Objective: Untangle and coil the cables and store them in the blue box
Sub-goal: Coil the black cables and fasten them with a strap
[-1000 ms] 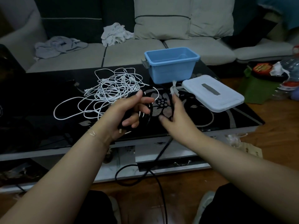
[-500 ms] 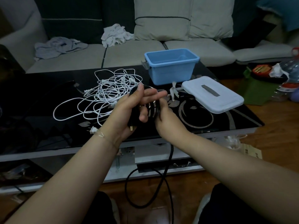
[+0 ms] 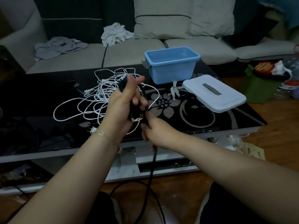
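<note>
Left hand (image 3: 124, 102) gripping coiled thick black rubber cable (image 3: 151, 168); right hand (image 3: 153, 130) apparently pinching its slack to feed loops.

Beyond the left hand (image 3: 124, 102) the tangle of white cables (image 3: 100, 96) crowds the table (image 3: 40, 97), while ahead of the right hand (image 3: 155, 131) bare glass runs to the blue box (image 3: 171, 70), flanked rightward by its white lid (image 3: 213, 94).
</note>
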Demonstrator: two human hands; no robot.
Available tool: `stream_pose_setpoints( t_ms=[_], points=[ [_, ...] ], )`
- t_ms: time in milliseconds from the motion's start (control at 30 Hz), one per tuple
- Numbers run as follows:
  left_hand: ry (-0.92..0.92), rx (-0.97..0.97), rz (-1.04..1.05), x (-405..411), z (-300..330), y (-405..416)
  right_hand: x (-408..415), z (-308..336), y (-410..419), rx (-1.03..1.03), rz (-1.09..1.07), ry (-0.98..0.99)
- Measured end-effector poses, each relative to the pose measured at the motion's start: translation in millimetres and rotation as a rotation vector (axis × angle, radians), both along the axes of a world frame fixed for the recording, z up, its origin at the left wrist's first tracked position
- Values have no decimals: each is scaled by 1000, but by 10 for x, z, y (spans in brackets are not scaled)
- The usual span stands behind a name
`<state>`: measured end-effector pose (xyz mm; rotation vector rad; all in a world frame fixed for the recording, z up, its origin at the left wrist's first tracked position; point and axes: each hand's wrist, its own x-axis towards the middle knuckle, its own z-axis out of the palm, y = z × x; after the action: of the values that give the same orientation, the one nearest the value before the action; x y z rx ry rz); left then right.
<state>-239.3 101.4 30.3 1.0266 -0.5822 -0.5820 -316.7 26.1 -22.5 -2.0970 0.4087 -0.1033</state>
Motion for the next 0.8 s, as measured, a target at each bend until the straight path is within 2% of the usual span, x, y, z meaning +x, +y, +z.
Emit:
stream_pose_setpoints(
  t_ms=[133,233,300,433,500,667,800],
  points=[
    [-91,-11,166,13,30,-17,-43,56,106,487,32,18],
    [-245,-14,267,7,56,-23,-72,56,138,666,47,2],
    [-281,10,308,48,45,-23,-92,15,185,647,49,-8],
    [-387,122,333,101,-37,-13,-121,-50,193,356,59,23],
    [-486,210,313,117,-97,-14,-148,-49,152,284,79,31],
    [-899,578,417,211,-282,12,-227,66,71,266,114,22],
    [-1205,889,366,201,-325,-16,-273,121,-18,162,172,47]
  ],
)
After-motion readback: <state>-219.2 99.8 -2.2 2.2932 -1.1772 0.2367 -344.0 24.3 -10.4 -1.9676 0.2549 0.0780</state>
